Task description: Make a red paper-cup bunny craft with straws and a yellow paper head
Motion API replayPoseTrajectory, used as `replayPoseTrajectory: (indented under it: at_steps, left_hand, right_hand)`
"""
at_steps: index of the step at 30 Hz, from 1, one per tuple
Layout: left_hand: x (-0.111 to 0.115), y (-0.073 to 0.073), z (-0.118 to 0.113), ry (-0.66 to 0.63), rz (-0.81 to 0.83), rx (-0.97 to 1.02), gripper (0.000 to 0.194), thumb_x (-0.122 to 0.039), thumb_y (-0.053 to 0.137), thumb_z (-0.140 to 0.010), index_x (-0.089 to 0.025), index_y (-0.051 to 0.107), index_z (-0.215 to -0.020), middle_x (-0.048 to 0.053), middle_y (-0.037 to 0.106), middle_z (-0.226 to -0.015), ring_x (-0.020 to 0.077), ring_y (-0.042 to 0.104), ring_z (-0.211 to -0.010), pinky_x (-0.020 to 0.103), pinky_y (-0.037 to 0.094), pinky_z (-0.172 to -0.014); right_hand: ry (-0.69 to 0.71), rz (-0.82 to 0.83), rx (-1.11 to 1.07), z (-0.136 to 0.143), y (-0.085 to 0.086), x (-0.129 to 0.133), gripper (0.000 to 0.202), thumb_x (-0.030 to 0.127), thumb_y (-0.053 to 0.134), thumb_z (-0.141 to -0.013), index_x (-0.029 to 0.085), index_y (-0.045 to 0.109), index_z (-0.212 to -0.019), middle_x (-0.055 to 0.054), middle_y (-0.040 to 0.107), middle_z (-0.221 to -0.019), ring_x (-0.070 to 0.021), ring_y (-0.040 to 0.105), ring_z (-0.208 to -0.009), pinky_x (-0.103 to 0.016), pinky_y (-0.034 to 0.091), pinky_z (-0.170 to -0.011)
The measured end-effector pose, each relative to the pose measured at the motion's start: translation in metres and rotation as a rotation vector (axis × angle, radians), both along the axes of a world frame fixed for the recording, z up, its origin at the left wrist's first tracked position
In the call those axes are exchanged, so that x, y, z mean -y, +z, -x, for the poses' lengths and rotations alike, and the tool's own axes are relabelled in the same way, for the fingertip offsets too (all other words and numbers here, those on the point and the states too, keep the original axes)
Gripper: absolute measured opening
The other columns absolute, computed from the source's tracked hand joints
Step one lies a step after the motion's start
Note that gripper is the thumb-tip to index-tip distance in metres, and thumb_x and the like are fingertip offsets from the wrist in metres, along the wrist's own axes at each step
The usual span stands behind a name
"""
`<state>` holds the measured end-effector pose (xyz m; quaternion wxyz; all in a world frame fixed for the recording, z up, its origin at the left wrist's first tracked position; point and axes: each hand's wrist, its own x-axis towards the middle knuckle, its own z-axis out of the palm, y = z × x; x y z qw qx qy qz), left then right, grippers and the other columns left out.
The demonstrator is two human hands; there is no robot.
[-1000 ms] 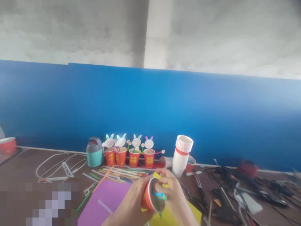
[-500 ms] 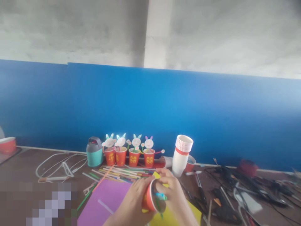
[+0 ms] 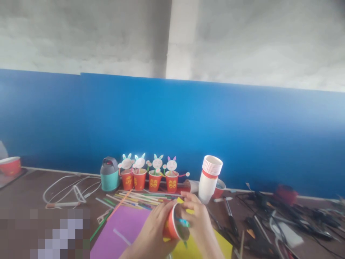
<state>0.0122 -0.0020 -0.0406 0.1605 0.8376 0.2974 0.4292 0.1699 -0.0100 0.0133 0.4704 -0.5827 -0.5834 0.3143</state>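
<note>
My left hand [image 3: 156,228] wraps round a red paper cup [image 3: 169,227] with yellow print, tipped on its side so that its mouth faces right. My right hand [image 3: 198,219] grips at the cup's rim, its fingers bent over and partly into the mouth. A shiny blue-green strip [image 3: 184,222] shows in the mouth under those fingers, and a thin green end [image 3: 185,244] pokes out below. What the right fingertips touch inside is hidden. Beneath the hands lie a yellow sheet [image 3: 215,246] and a purple sheet [image 3: 121,226].
Several red cups [image 3: 155,181] with paper rabbit heads stand in a row behind coloured sticks [image 3: 140,198]. A teal-grey container [image 3: 110,176] is left of them. Right are a white cup stack [image 3: 208,180], a black pen [image 3: 231,217] and tangled cables [image 3: 293,216]. A blue partition [image 3: 172,118] stands behind.
The view has shifted slightly. My right fingers have moved a little at the cup's mouth, and the blue-green strip has tilted slightly. Both hands stay on the cup.
</note>
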Motion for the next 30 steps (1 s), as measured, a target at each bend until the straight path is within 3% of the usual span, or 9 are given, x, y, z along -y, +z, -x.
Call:
replayPoseTrajectory:
  at_steps: [7, 12, 16, 19, 21, 24, 27, 30]
  left_hand:
    - [0.001, -0.006, -0.001, 0.008, 0.027, -0.004, 0.09, -0.007, 0.065, -0.064, -0.027, 0.024, -0.141, 0.012, 0.051, -0.135, 0.0312, 0.049, -0.124, 0.044, 0.043, -0.101]
    - [-0.004, -0.011, 0.001, -0.006, 0.023, -0.057, 0.1, 0.0, 0.056, -0.056, -0.032, 0.021, -0.144, 0.01, 0.051, -0.134, 0.032, 0.048, -0.123, 0.046, 0.038, -0.103]
    - [-0.005, -0.007, 0.002, -0.04, 0.102, 0.021, 0.096, 0.001, 0.056, -0.056, -0.033, 0.027, -0.141, 0.01, 0.05, -0.135, 0.0332, 0.046, -0.125, 0.046, 0.034, -0.105]
    - [-0.003, 0.005, 0.005, -0.179, 0.375, 0.202, 0.084, -0.004, 0.063, -0.06, -0.029, 0.035, -0.135, 0.01, 0.054, -0.13, 0.0312, 0.052, -0.117, 0.04, 0.04, -0.097]
    - [-0.003, 0.01, 0.009, -0.337, 0.674, 0.358, 0.074, -0.012, 0.069, -0.061, -0.024, 0.042, -0.129, 0.009, 0.062, -0.112, 0.0259, 0.062, -0.098, 0.033, 0.047, -0.08]
    - [-0.003, 0.01, 0.012, -0.571, 1.065, 0.62, 0.056, -0.033, 0.076, -0.06, -0.014, 0.059, -0.11, 0.008, 0.068, -0.087, 0.0213, 0.063, -0.077, 0.028, 0.045, -0.066]
    - [-0.003, 0.003, 0.013, -0.672, 1.248, 0.864, 0.05, -0.045, 0.073, -0.06, -0.007, 0.07, -0.092, 0.012, 0.071, -0.081, 0.0247, 0.065, -0.078, 0.033, 0.046, -0.072]
    - [-0.003, 0.002, 0.011, -0.682, 1.322, 1.093, 0.047, -0.045, 0.071, -0.063, -0.007, 0.073, -0.09, 0.014, 0.074, -0.084, 0.0261, 0.066, -0.079, 0.038, 0.048, -0.076]
  right_hand:
    - [-0.073, -0.086, 0.049, 0.005, 0.005, 0.004, 0.011, 0.018, 0.064, -0.063, 0.019, 0.073, -0.056, -0.013, 0.06, -0.12, -0.0345, 0.051, -0.113, -0.045, 0.037, -0.098]
    - [-0.223, -0.176, 0.187, 0.018, 0.003, 0.011, 0.017, 0.018, 0.058, -0.068, 0.02, 0.067, -0.053, -0.014, 0.064, -0.113, -0.0342, 0.054, -0.107, -0.047, 0.041, -0.093]
    - [-0.208, -0.191, 0.19, 0.017, 0.0, 0.008, 0.019, 0.019, 0.057, -0.068, 0.02, 0.067, -0.052, -0.013, 0.066, -0.11, -0.0331, 0.058, -0.103, -0.046, 0.043, -0.09]
    - [-0.111, -0.17, 0.108, 0.004, 0.003, 0.003, 0.019, 0.028, 0.061, -0.071, 0.02, 0.069, -0.055, -0.012, 0.067, -0.106, -0.032, 0.06, -0.099, -0.042, 0.046, -0.087]
    - [-0.085, -0.151, -0.007, -0.007, 0.007, 0.001, 0.024, 0.039, 0.061, -0.075, 0.02, 0.071, -0.065, -0.012, 0.068, -0.104, -0.03, 0.063, -0.093, -0.038, 0.049, -0.079]
    - [-0.046, -0.109, -0.123, -0.018, 0.009, -0.001, 0.028, 0.045, 0.062, -0.076, 0.019, 0.071, -0.08, -0.01, 0.072, -0.091, -0.0267, 0.064, -0.083, -0.033, 0.049, -0.07]
    - [0.069, -0.051, -0.144, -0.017, 0.009, 0.0, 0.019, 0.038, 0.065, -0.076, 0.02, 0.071, -0.078, -0.007, 0.073, -0.084, -0.0249, 0.065, -0.081, -0.031, 0.047, -0.07]
    - [0.138, -0.088, -0.131, -0.008, 0.009, 0.002, 0.014, 0.032, 0.066, -0.075, 0.02, 0.067, -0.069, -0.006, 0.072, -0.086, -0.024, 0.065, -0.082, -0.03, 0.045, -0.07]
